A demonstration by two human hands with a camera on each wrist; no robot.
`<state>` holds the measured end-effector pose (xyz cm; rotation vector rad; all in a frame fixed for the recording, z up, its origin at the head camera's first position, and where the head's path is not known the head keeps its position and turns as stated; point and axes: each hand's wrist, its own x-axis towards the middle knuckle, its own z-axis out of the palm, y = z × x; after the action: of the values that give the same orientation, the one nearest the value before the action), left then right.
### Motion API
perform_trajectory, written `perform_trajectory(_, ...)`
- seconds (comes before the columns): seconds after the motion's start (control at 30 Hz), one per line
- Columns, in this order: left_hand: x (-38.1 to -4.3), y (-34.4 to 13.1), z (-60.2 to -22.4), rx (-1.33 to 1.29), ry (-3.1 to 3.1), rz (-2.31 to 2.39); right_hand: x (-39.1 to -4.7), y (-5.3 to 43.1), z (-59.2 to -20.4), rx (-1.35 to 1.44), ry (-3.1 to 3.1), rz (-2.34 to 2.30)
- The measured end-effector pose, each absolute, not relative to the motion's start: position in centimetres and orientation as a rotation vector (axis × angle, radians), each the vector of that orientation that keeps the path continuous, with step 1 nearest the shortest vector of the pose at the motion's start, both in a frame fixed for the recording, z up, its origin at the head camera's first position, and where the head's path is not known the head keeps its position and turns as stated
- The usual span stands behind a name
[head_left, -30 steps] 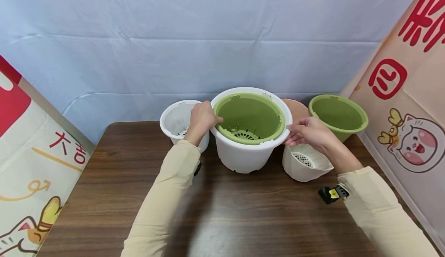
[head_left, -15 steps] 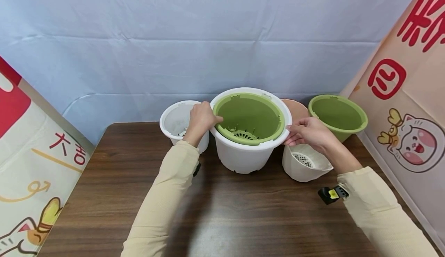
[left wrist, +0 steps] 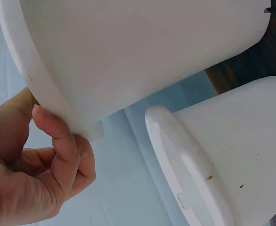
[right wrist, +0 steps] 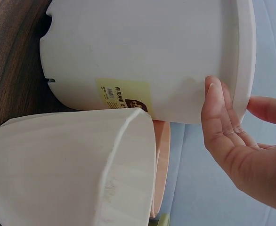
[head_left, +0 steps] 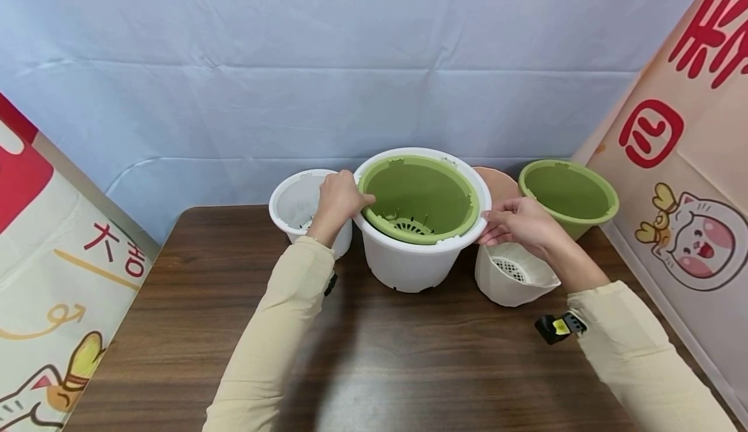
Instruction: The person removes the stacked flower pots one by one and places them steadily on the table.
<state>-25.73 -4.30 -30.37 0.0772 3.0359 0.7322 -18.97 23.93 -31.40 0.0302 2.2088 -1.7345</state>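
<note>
A large white flowerpot [head_left: 409, 268] stands upright on the wooden table, with a green flowerpot [head_left: 426, 188] nested inside it. Slotted drainage holes show in the green pot's base. At the left side, my left hand [head_left: 339, 198] grips the white rim, its thumb reaching over toward the green rim. The left wrist view has its curled fingers [left wrist: 58, 136] under that rim. On the opposite side my right hand [head_left: 520, 227] pinches the white rim between thumb and fingers. A yellow label [right wrist: 124, 96] sticks to the white pot's wall in the right wrist view.
Left of the pair stands a smaller white flowerpot [head_left: 292, 206]. To the right are a cream faceted pot [head_left: 508, 292], a terracotta-coloured pot [head_left: 497, 182] partly hidden behind it, and another green flowerpot [head_left: 573, 191]. A pale cloth [head_left: 350, 62] hangs behind the table [head_left: 234, 328].
</note>
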Motion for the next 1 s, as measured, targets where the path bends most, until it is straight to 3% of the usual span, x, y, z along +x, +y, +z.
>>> perform_trajectory(1.0,-25.63,-4.42,-30.09,0.069,3.035,0.742,-18.99,23.95,-31.41,0.014,2.207,-1.724)
